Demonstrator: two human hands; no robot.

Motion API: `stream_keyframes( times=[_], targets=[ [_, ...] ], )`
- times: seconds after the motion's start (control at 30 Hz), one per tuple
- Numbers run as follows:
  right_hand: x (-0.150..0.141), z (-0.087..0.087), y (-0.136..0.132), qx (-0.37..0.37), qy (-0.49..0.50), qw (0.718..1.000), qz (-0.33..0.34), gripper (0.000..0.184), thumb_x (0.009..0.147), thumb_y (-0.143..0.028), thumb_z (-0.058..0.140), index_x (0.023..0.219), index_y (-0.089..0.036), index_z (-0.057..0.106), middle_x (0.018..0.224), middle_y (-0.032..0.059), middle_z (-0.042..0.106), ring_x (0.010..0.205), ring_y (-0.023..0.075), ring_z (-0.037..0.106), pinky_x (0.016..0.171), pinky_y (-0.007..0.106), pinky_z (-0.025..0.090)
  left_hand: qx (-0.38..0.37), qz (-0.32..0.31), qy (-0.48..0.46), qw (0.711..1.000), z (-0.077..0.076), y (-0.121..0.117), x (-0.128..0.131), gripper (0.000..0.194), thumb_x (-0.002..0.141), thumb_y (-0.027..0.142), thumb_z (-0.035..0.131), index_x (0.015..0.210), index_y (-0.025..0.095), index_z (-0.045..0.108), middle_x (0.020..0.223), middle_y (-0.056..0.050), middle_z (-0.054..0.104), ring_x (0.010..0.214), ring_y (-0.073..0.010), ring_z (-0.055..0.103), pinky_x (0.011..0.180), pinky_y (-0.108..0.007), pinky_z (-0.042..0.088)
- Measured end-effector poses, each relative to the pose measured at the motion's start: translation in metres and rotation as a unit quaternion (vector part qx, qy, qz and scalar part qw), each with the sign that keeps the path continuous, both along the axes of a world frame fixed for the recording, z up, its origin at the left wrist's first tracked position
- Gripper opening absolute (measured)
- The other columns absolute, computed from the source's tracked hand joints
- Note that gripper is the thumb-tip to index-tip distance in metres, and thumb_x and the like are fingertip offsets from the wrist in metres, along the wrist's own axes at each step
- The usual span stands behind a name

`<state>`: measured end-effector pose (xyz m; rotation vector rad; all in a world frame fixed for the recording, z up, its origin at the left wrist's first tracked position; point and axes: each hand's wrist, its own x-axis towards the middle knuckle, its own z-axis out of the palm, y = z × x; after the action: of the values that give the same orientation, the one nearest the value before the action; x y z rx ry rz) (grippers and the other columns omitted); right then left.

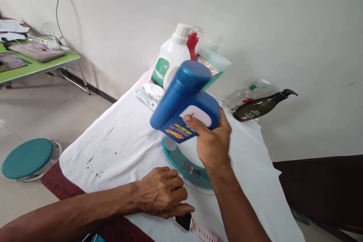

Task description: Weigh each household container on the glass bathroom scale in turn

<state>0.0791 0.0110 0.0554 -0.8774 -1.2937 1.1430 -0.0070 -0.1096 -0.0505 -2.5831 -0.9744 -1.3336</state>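
My right hand (214, 141) grips a blue plastic bottle (184, 100) with a thick blue cap. It is held tilted above a round glass scale (177, 166) with a teal band. The thumb presses on the bottle's pale label panel. Lower down, my left hand (164, 193) rests with its fingers curled; its palm side is hidden. Just below its thumb lies a smartwatch (184, 221) with a pink strap, partly covered by the hand.
Behind stand a white detergent bottle (174, 56), a red bottle (192, 43) and a pale green bottle (215, 58). A wipes pack (149, 94) lies left. A clear bottle (235, 96) and dark pump bottle (258, 106) lean right. A teal stool (27, 159) and green table (42, 66) stand left.
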Motion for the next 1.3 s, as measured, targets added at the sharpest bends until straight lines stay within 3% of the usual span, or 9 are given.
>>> stream_keyframes(
  times=[0.23,0.4,0.57,0.7,0.8,0.93,1.03,1.17,1.3],
  targets=[
    [-0.074,-0.027,0.033,0.022,-0.012,0.999,0.03,0.048,0.065,-0.04,0.092,0.099,-0.025,0.06,0.091,-0.0016,0.069,0.08,0.0197,0.066,0.076,0.039,0.062,-0.032,0.027,0.067,0.997,-0.016,0.005,-0.003,0.043,0.103,0.044,0.056,0.068,0.019,0.057,0.064,0.0,0.056,0.058,-0.0151,0.053,0.054,-0.031,0.039],
    [-0.087,-0.039,0.043,0.012,-0.026,1.0,0.002,0.047,0.067,-0.041,0.089,0.097,-0.025,0.057,0.094,0.0,0.07,0.085,0.0228,0.068,0.084,0.044,0.061,-0.069,0.016,0.064,0.995,-0.022,0.006,-0.003,0.041,0.103,0.042,0.055,0.069,0.019,0.055,0.065,0.0,0.058,0.058,-0.0152,0.054,0.054,-0.03,0.039],
    [-0.08,-0.037,0.044,0.003,-0.073,0.997,0.011,0.057,0.069,-0.05,0.088,0.108,-0.024,0.056,0.103,0.0033,0.071,0.096,0.0253,0.069,0.092,0.048,0.061,-0.093,-0.001,0.032,0.995,-0.006,0.007,-0.006,0.042,0.108,0.033,0.044,0.069,0.02,0.052,0.066,-0.001,0.058,0.059,-0.0165,0.054,0.054,-0.033,0.041],
    [-0.043,-0.025,0.041,0.057,-0.107,0.992,0.027,0.078,0.065,-0.055,0.092,0.128,-0.026,0.054,0.136,0.0083,0.065,0.124,0.0266,0.063,0.111,0.052,0.052,-0.091,0.026,-0.009,0.995,0.011,0.007,-0.011,0.031,0.105,0.027,0.052,0.075,0.021,0.051,0.067,0.0,0.057,0.061,-0.0163,0.053,0.057,-0.031,0.043],
    [0.015,-0.02,0.058,0.138,-0.152,0.977,-0.064,0.074,0.072,-0.058,0.087,0.129,-0.025,0.054,0.14,0.0113,0.062,0.132,0.0277,0.058,0.113,0.05,0.048,-0.11,0.1,-0.045,0.988,0.02,0.007,-0.016,0.011,0.102,0.03,0.059,0.101,0.019,0.061,0.089,-0.005,0.066,0.082,-0.0206,0.063,0.073,-0.034,0.052],
    [0.118,-0.025,0.112,0.134,-0.187,0.935,-0.271,0.061,0.076,-0.057,0.081,0.119,-0.024,0.051,0.13,0.0116,0.063,0.124,0.0276,0.06,0.107,0.05,0.048,-0.124,0.234,-0.023,0.964,0.014,0.008,-0.019,0.066,0.098,0.049,0.061,0.15,0.012,0.044,0.134,-0.021,0.06,0.122,-0.0353,0.059,0.097,-0.05,0.053],
    [0.178,-0.032,0.157,0.091,-0.207,0.902,-0.367,0.066,0.068,-0.05,0.085,0.114,-0.021,0.048,0.129,0.0152,0.06,0.126,0.0309,0.057,0.109,0.053,0.045,-0.16,0.288,0.03,0.944,-0.004,0.012,-0.016,0.095,0.096,0.061,0.056,0.166,0.009,0.018,0.153,-0.028,0.046,0.138,-0.0446,0.049,0.101,-0.059,0.05],
    [0.201,-0.036,0.214,0.083,-0.219,0.902,-0.362,0.065,0.064,-0.044,0.089,0.11,-0.021,0.049,0.129,0.0141,0.06,0.126,0.0306,0.056,0.112,0.053,0.042,-0.147,0.301,0.085,0.938,-0.026,0.019,-0.01,0.102,0.096,0.068,0.047,0.169,0.008,0.007,0.158,-0.029,0.042,0.142,-0.0462,0.046,0.103,-0.059,0.047],
    [0.193,-0.032,0.27,0.106,-0.232,0.895,-0.367,0.06,0.066,-0.044,0.092,0.105,-0.023,0.05,0.133,0.0142,0.056,0.137,0.0311,0.044,0.119,0.051,0.034,-0.123,0.302,0.118,0.938,-0.027,0.025,-0.01,0.104,0.096,0.069,0.046,0.167,0.002,0.012,0.154,-0.03,0.047,0.138,-0.0442,0.049,0.103,-0.055,0.045]
  ],
)
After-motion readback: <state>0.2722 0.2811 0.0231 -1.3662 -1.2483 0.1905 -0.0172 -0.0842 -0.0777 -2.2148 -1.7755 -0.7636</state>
